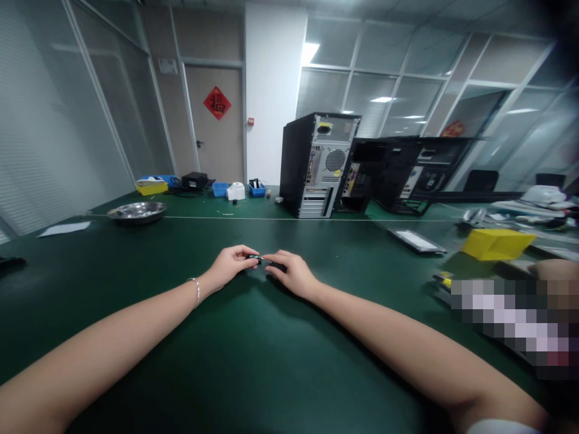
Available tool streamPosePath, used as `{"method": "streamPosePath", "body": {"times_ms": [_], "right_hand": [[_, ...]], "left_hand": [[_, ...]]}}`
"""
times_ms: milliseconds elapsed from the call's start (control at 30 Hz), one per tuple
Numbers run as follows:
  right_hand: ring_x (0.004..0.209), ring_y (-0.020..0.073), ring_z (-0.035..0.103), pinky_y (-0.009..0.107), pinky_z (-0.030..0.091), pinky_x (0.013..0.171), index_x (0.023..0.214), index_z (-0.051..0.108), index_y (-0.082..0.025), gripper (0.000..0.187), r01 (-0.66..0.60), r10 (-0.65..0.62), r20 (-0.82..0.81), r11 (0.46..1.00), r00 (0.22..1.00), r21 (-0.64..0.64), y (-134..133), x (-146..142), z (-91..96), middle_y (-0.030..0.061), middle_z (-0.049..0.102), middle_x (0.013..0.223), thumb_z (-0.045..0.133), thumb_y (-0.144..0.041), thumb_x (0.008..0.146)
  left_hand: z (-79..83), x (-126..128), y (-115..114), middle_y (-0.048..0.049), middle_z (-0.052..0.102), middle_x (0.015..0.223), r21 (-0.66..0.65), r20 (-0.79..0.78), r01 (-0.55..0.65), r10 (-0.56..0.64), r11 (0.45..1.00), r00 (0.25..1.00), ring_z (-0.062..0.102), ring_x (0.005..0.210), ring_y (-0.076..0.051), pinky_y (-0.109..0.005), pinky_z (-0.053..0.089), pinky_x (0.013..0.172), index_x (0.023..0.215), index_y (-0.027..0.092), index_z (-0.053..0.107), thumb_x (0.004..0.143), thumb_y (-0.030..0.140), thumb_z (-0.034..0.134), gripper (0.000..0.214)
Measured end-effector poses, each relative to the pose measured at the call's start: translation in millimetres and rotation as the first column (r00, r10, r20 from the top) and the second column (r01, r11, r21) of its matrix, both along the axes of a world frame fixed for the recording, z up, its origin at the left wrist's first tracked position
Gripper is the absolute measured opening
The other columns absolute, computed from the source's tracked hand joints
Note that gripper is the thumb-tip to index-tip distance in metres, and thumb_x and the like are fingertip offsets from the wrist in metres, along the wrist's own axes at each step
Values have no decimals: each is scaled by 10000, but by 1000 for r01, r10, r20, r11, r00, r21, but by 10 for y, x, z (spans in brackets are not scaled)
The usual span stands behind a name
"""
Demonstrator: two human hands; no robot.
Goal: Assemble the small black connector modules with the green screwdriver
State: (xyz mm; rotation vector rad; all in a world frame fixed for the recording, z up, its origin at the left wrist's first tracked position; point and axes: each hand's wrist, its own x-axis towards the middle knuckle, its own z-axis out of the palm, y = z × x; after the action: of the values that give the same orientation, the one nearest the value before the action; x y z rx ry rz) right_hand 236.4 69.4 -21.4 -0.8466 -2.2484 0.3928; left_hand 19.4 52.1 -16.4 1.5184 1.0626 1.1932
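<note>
Both my arms reach forward over a dark green table [253, 361]. My left hand [230, 265], with a thin bracelet on the wrist, is curled and pinches one end of a small black object [256, 260]. My right hand [292, 272] meets it from the other side, fingers closed on the same small black object, which rests low over the tabletop. The object is too small to name.
A black computer tower [316, 164] stands open-backed at the far middle, with another open case [402, 172] to its right. A steel bowl [136, 211] sits far left. Blue bins [220, 189] and a white roll line the back edge. A yellow bin [496, 243] is right.
</note>
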Motion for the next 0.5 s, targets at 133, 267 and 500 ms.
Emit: {"method": "streamPosePath", "body": {"times_ms": [133, 267, 500], "right_hand": [[874, 188, 659, 311, 512, 829, 1202, 706, -253, 294, -30, 30, -26, 1000, 999, 1, 20, 6, -14, 57, 701, 972, 644, -251, 915], [879, 190, 658, 320, 513, 841, 1211, 702, -251, 300, -58, 58, -47, 998, 997, -1, 40, 8, -27, 59, 703, 974, 643, -252, 917], [884, 192, 658, 327, 512, 859, 1208, 703, -234, 305, -92, 90, -68, 995, 994, -25, 48, 7, -11, 61, 708, 971, 658, -234, 907]], "left_hand": [[-8, -1, 10, -56, 750, 832, -13, 27, 13, -12, 1000, 1000, 706, 780, -200, -363, 532, 801, 959, 143, 706, 669, 362, 845, 389], [-28, -8, 26, -51, 743, 816, -13, 37, 11, -10, 1000, 999, 696, 761, -192, -358, 529, 785, 959, 144, 704, 670, 367, 841, 390], [-36, -18, 42, -44, 735, 796, -30, 60, 28, -26, 999, 998, 690, 755, -187, -348, 529, 758, 960, 144, 701, 670, 344, 842, 380]]}}
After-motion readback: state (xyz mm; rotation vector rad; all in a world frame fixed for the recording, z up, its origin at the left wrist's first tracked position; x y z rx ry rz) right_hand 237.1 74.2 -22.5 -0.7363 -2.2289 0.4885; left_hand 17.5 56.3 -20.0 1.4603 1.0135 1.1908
